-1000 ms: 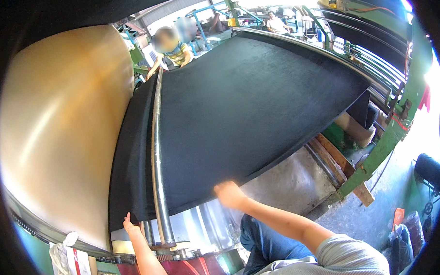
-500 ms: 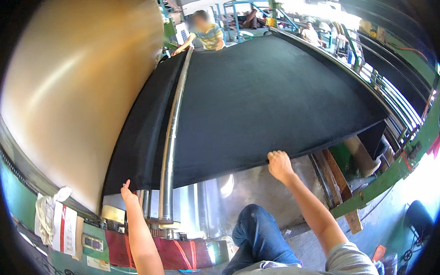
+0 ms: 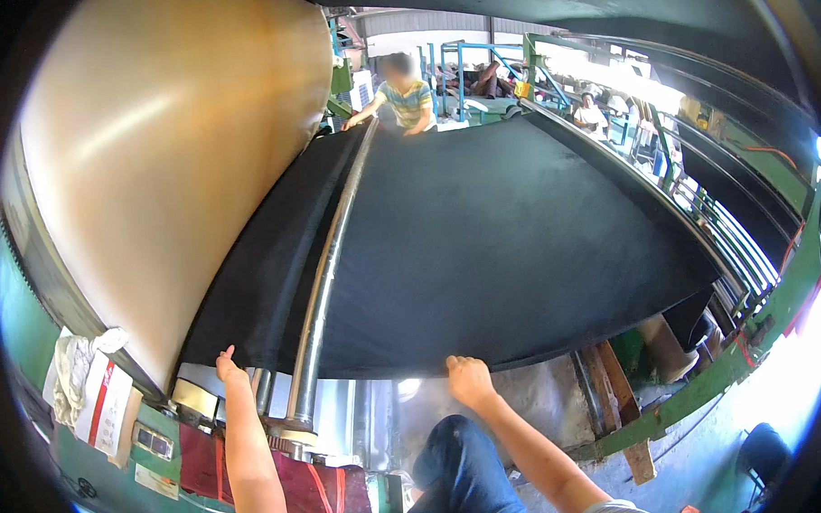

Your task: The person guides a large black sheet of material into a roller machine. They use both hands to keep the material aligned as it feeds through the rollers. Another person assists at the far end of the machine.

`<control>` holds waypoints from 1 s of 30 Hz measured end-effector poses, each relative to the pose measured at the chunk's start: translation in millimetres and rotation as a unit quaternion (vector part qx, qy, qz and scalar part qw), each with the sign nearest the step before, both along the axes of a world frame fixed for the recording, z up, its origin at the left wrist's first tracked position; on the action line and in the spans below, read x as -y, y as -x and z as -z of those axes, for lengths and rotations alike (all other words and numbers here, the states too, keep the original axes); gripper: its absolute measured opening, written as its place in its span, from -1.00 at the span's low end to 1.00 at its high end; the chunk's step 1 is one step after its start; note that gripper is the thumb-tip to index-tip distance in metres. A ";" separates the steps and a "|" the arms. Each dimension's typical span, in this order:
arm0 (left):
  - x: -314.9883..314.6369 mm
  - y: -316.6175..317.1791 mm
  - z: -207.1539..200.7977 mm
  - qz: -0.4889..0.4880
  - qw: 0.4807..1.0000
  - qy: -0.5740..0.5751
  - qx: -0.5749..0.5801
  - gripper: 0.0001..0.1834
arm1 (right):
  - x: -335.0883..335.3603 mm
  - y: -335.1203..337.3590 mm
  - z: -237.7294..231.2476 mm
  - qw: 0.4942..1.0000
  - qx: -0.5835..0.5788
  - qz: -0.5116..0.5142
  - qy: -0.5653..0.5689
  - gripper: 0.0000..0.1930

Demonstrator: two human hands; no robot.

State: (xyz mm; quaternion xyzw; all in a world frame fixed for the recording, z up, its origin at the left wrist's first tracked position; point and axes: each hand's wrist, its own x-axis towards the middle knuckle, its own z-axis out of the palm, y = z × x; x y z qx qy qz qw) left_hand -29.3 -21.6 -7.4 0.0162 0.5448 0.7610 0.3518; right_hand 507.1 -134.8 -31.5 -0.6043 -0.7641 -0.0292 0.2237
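The black sheet (image 3: 519,244) looked like smooth, matt cloth. The long roller (image 3: 331,268) was glossy, polished metal; the huge drum (image 3: 172,165) seemed smooth, satiny metal. The plank (image 3: 619,383) appeared rough wood, the white rag (image 3: 71,381) crumpled cloth, the trousers (image 3: 463,467) denim.

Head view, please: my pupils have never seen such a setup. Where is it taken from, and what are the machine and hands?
The camera sits on a person's head, looking down; its fisheye lens bends straight edges. There is no robot, just two bare hands. The machine has a big golden drum on the left, with a wide black sheet beside it and a shiny metal bar across the sheet. The left hand is at the sheet's near edge, close to the drum; the right hand is curled at that edge, right of the bar. Whether either grips is hard to see.
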 end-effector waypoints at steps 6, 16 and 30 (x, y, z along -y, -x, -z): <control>-3.1 40.8 40.7 -0.152 0.985 -0.027 -0.076 -0.68 | -1.4 36.9 -6.9 0.999 -0.011 -0.035 0.005 -0.93; -2.9 -15.6 3.1 -0.048 0.997 -0.041 0.048 -0.66 | -15.8 -16.6 -64.8 0.983 -0.059 -0.145 -0.100 -0.85; -2.2 -29.7 -10.4 -0.006 1.000 0.015 0.012 -0.61 | 15.8 -58.3 -7.0 0.997 -0.009 0.024 -0.079 -0.88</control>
